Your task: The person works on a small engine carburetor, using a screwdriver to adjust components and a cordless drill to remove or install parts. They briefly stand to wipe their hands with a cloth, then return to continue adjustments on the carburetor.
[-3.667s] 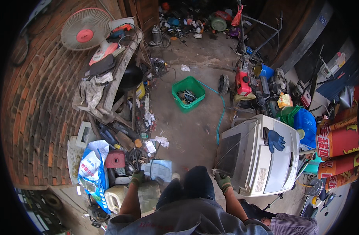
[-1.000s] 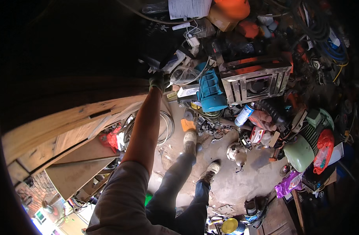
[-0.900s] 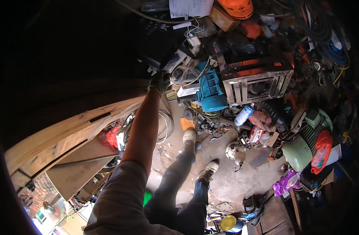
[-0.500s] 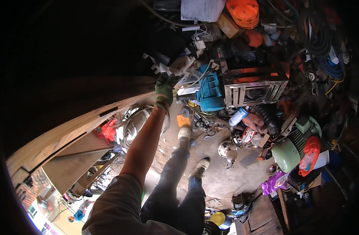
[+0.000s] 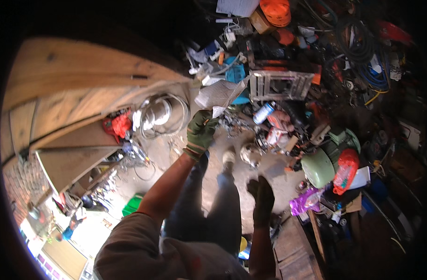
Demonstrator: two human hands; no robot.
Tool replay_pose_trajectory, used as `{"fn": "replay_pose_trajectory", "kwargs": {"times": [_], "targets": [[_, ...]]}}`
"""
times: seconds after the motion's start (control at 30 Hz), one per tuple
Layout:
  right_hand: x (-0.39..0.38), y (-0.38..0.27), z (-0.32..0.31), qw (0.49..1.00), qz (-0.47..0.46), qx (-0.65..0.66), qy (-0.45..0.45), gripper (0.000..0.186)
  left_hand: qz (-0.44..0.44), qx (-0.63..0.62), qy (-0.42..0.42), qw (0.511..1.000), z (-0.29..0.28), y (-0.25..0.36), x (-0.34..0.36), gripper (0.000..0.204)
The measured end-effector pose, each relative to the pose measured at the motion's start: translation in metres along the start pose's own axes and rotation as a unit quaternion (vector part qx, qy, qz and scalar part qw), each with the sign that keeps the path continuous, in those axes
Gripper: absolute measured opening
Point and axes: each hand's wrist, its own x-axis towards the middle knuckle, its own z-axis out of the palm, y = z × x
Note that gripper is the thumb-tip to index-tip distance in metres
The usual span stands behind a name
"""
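My left hand (image 5: 202,133), in a dark green work glove, is closed on the lower edge of a crinkled, translucent plastic bag (image 5: 218,94). The bag stands out beyond the fingers and partly covers a blue plastic-looking object (image 5: 235,71) in the clutter behind. What the bag contains, if anything, cannot be made out. Lower and to the right, my right hand (image 5: 261,198) hangs over the floor in a dark glove. Its fingers look loosely apart with nothing in them, though shadow dims their outline.
A wooden panel (image 5: 83,70) rises on the left, with a coil of pale cable (image 5: 162,114) beside it. Piled on the right are a metal-framed box (image 5: 281,86), a spray can (image 5: 264,113), a green motor-like machine (image 5: 318,168) and a red plastic bag (image 5: 346,170). A wooden board (image 5: 295,247) lies lower right.
My left hand has drawn back from the pile toward my body, with the plastic bag now plainly in its grip. My right hand has come into view. My feet and viewpoint have shifted.
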Motion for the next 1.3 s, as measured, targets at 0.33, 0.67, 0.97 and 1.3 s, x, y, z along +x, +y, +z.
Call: {"fn": "replay_pose_trajectory", "kwargs": {"times": [0.33, 0.67, 0.97, 1.3], "targets": [[-0.026, -0.097, 0.023, 0.932, -0.200, -0.224, -0.205, 0.023, 0.051, 0.102, 0.002, 0.993, -0.019, 0.191, -0.221, 0.025], [-0.152, -0.138, 0.028, 0.776, -0.353, -0.412, -0.321, 0.028, -0.234, -0.005, -0.056, 0.971, -0.077, 0.317, -0.261, 0.059], [-0.238, -0.132, 0.050, 0.652, -0.469, -0.579, -0.138, 0.025, -0.142, 0.336, 0.086, 0.927, -0.152, 0.342, -0.286, 0.030], [-0.325, -0.131, 0.098, 0.693, -0.490, -0.488, -0.202, 0.030, -0.051, 0.377, 0.238, 0.894, -0.223, 0.414, -0.321, 0.020]]}}
